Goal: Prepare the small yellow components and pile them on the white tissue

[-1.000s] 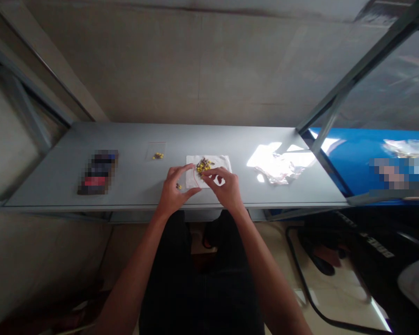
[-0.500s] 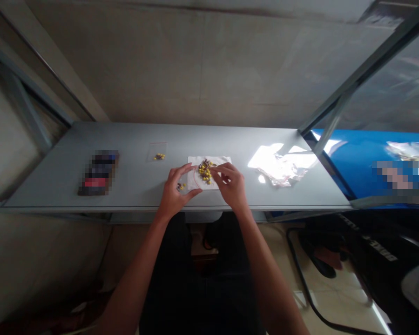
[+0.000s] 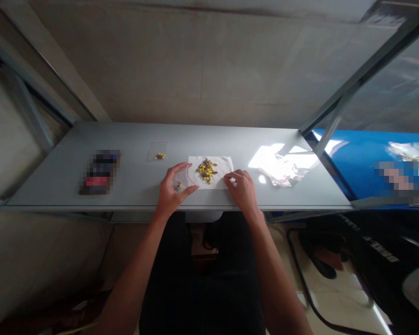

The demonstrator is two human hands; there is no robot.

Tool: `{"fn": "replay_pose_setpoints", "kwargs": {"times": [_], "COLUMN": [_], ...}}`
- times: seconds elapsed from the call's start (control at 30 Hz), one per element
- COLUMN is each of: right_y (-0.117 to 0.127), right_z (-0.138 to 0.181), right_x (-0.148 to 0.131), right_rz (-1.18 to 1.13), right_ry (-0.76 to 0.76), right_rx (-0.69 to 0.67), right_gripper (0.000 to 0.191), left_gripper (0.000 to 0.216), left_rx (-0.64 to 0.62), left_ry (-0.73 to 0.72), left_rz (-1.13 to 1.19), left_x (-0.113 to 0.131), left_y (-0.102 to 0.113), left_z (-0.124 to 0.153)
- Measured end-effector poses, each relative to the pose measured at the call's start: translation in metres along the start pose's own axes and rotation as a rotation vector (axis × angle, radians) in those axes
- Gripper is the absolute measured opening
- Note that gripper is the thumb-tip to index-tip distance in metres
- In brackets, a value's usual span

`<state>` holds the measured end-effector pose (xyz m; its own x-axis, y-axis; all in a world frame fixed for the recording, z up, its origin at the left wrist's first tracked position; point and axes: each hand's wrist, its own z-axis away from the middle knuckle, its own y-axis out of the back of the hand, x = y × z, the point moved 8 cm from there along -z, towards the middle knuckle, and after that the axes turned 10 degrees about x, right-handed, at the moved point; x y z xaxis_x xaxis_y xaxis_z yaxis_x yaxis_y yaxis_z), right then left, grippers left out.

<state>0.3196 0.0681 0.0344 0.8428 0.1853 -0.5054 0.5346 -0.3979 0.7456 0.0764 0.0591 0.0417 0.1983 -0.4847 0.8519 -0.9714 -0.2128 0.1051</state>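
My left hand (image 3: 170, 190) pinches a small clear zip bag (image 3: 185, 179) with a red strip at its mouth, held just above the grey table (image 3: 132, 135). A few yellow pieces (image 3: 179, 185) lie inside it. To its right a white tissue (image 3: 223, 162) carries a pile of small yellow and brown pieces (image 3: 206, 170). My right hand (image 3: 243, 188) rests at the tissue's near right corner. Its fingers are curled down with the tips on the tissue, and whatever they pinch is hidden.
A second small clear bag with yellow pieces (image 3: 159, 156) lies further left. A dark blurred-out object (image 3: 99, 172) sits at the table's left. Crumpled clear bags (image 3: 282, 170) lie in a sunlit patch at right, beside a blue surface (image 3: 352, 153) and a slanted metal post (image 3: 335, 111).
My right hand has drawn back from the bag's mouth and the pile to the tissue's right corner. The left hand has stayed put with the bag.
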Motion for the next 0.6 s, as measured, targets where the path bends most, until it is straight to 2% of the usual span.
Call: {"fn": "replay_pose_setpoints", "kwargs": {"times": [0.2,0.3,0.4,0.5,0.6], "right_y": [0.009,0.013,0.005,-0.002,-0.005], "right_z": [-0.002,-0.003,-0.005,-0.007,-0.008], "right_x": [-0.01,-0.029,-0.057,-0.084,-0.095], "right_rz": [-0.145,-0.384,-0.614,-0.653,-0.624], "right_ry": [0.0,-0.046,-0.083,-0.029,-0.006], "right_rx": [0.061,0.089,0.031,-0.017,-0.022], "right_gripper": [0.015,0.009,0.008,0.005,0.005], "left_gripper": [0.065,0.066,0.065,0.062,0.06], "left_rx": [-0.014,-0.031,-0.066,-0.078,-0.078], "left_ry": [-0.066,-0.069,-0.084,-0.094,-0.087], "left_rz": [-0.166,-0.184,-0.193,-0.178,-0.159], "left_x": [0.012,0.014,0.015,0.016,0.015], "left_y": [0.0,-0.001,-0.004,-0.005,-0.005], "left_z": [-0.001,-0.001,-0.001,-0.002,-0.002]}}
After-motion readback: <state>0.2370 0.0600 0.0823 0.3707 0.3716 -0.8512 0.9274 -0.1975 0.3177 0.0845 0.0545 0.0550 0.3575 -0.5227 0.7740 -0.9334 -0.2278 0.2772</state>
